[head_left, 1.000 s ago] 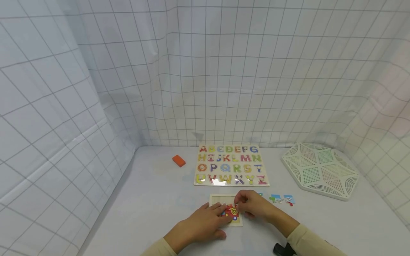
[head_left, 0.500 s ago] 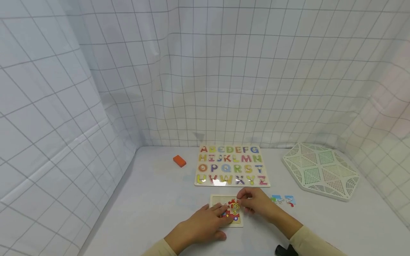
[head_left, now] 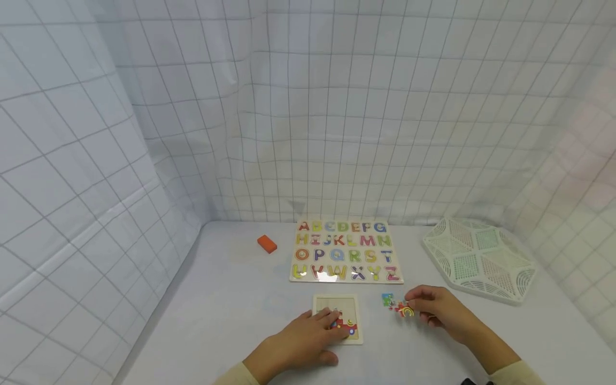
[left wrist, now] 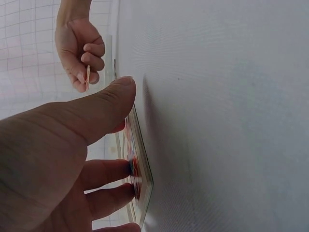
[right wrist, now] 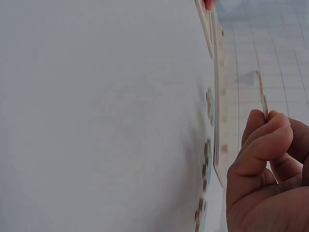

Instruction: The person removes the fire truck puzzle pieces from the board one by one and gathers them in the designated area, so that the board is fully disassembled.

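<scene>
My left hand (head_left: 308,337) rests with outstretched fingers on a small wooden puzzle tray (head_left: 350,306). Under and beside those fingers, red vehicle pieces (head_left: 347,327) sit in the tray's lower part. Right of the tray, my right hand (head_left: 440,310) pinches a red puzzle piece (head_left: 407,310) with yellow rings between thumb and fingertips. The right wrist view shows that thin piece (right wrist: 262,94) edge-on, lifted off the table. A green and blue puzzle piece (head_left: 387,299) lies loose nearby. Further loose pieces (right wrist: 206,164) show in the right wrist view; the right hand hides them from the head view.
Behind the tray lies an alphabet puzzle board (head_left: 346,248) with coloured letters. An orange block (head_left: 267,244) is at its left, a white perforated hexagonal panel (head_left: 478,259) at its right. A black object (head_left: 469,382) shows at the bottom edge. Gridded white cloth surrounds the table.
My right hand has lifted the ringed red piece out of the tray and carried it right, over the loose pieces. My left hand has stayed on the tray.
</scene>
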A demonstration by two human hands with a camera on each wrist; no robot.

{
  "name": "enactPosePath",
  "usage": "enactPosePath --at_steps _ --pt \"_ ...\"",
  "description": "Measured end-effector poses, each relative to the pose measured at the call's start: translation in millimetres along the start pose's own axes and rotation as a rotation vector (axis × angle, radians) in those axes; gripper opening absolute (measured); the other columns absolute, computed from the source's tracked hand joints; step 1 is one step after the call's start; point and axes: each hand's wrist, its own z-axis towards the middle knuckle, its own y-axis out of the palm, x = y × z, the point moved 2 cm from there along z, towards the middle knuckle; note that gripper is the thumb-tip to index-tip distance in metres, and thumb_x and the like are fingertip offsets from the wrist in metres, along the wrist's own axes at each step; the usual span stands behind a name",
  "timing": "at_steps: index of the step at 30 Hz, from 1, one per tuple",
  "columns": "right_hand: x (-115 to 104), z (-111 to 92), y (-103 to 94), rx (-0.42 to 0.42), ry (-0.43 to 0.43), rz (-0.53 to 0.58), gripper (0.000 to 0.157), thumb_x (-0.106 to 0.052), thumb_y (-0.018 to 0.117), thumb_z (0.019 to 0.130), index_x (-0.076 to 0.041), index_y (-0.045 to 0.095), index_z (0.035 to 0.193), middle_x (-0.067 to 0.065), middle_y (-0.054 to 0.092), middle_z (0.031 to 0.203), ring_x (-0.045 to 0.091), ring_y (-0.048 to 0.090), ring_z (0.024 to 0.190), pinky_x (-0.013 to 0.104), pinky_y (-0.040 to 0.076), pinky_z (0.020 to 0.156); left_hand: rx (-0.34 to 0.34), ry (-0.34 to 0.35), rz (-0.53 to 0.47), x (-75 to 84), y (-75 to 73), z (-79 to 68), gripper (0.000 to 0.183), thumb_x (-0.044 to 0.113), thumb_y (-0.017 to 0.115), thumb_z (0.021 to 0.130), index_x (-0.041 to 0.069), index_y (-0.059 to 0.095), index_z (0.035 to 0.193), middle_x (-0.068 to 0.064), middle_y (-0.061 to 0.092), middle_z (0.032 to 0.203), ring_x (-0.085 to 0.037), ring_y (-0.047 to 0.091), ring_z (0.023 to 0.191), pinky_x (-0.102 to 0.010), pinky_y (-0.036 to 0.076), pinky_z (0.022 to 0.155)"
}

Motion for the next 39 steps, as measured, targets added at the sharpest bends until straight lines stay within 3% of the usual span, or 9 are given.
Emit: enactPosePath --at_steps 5,9,14,25,34,39 --pt "13.6 -19.7 -35.7 0.049 0.037 -0.009 0.040 -0.026 0.066 0.099 0.004 0.060 0.125 0.000 0.058 0.085 0.008 0.052 0.067 0.021 0.048 0.056 0.010 0.013 0.013 1.2 0.0 -2.4 0.053 0.053 0.067 0.093 0.043 0.055 0.144 0.001 0.046 0.158 -0.021 0.041 0.147 -0.054 0.045 0.108" --pt "21.8 -27.1 -48.3 0.073 0.067 -0.053 0.041 -0.025 0.067 0.098 0.005 0.060 0.125 0.001 0.059 0.086 0.007 0.053 0.066 0.019 0.047 0.054 0.020 0.007 0.023 0.2 1.9 -2.5 0.053 0.052 0.068 0.093 0.044 0.056 0.144 0.001 0.046 0.158 -0.022 0.041 0.147 -0.055 0.045 0.107" --pt "28.8 -33.2 -50.8 0.047 0.083 -0.088 0.034 -0.022 0.068 0.097 0.005 0.064 0.117 0.000 0.061 0.084 0.005 0.053 0.063 0.017 0.046 0.052 0.004 -0.005 0.002 0.7 1.9 -2.8 0.053 0.052 0.068 0.093 0.044 0.055 0.144 0.001 0.045 0.158 -0.022 0.039 0.148 -0.056 0.044 0.108" --pt "28.2 -38.8 -49.9 0.083 0.048 -0.188 0.028 -0.017 0.066 0.097 0.006 0.066 0.113 0.000 0.058 0.078 0.008 0.051 0.063 0.021 0.044 0.052 0.003 -0.003 0.004 -0.1 2.6 -1.1 0.053 0.052 0.068 0.093 0.044 0.055 0.145 0.000 0.045 0.158 -0.023 0.040 0.148 -0.057 0.045 0.107" --pt "22.6 -36.5 -53.8 0.234 0.127 -0.328 0.024 -0.019 0.068 0.095 -0.001 0.070 0.112 0.002 0.057 0.076 0.015 0.051 0.064 0.026 0.045 0.054 -0.007 -0.009 -0.010 -0.6 0.6 0.5 0.053 0.052 0.068 0.093 0.044 0.056 0.144 0.002 0.046 0.158 -0.022 0.040 0.148 -0.059 0.043 0.109" --pt "19.0 -34.7 -54.0 0.224 0.109 -0.311 0.028 -0.019 0.067 0.096 0.001 0.068 0.116 0.003 0.059 0.083 0.016 0.051 0.066 0.027 0.047 0.056 -0.004 -0.004 -0.015 -0.6 -0.7 -1.1 0.053 0.053 0.068 0.093 0.044 0.056 0.144 0.003 0.046 0.157 -0.022 0.041 0.147 -0.058 0.043 0.109"
